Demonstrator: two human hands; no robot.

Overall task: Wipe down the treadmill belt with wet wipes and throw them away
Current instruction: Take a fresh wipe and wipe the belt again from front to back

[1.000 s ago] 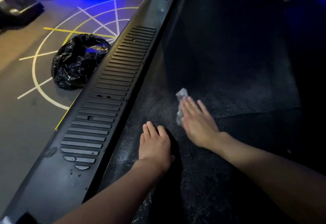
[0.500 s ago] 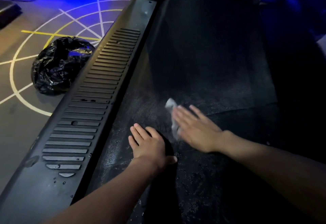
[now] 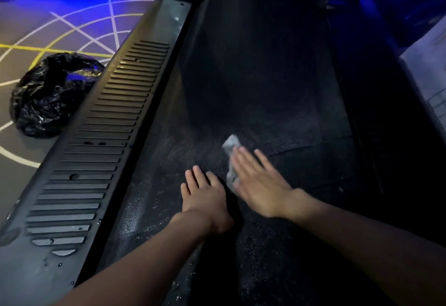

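The black treadmill belt [image 3: 260, 83] runs up the middle of the view, its near part speckled with wet drops. My right hand [image 3: 260, 185] lies flat on the belt and presses a crumpled grey-white wet wipe [image 3: 231, 145] under its fingers; the wipe sticks out past the fingertips and along the hand's left side. My left hand [image 3: 205, 197] rests palm down on the belt just left of it, fingers apart, with nothing in it.
A ribbed dark side rail [image 3: 115, 122] borders the belt on the left. A black rubbish bag [image 3: 45, 95] sits on the floor beyond it, on painted white and yellow lines [image 3: 79, 28]. The right rail [image 3: 376, 136] is in shadow.
The view has shifted, so the bag and rail sit further left in frame. My right hand with the wipe stays beside my left hand, blurred with motion on the belt.
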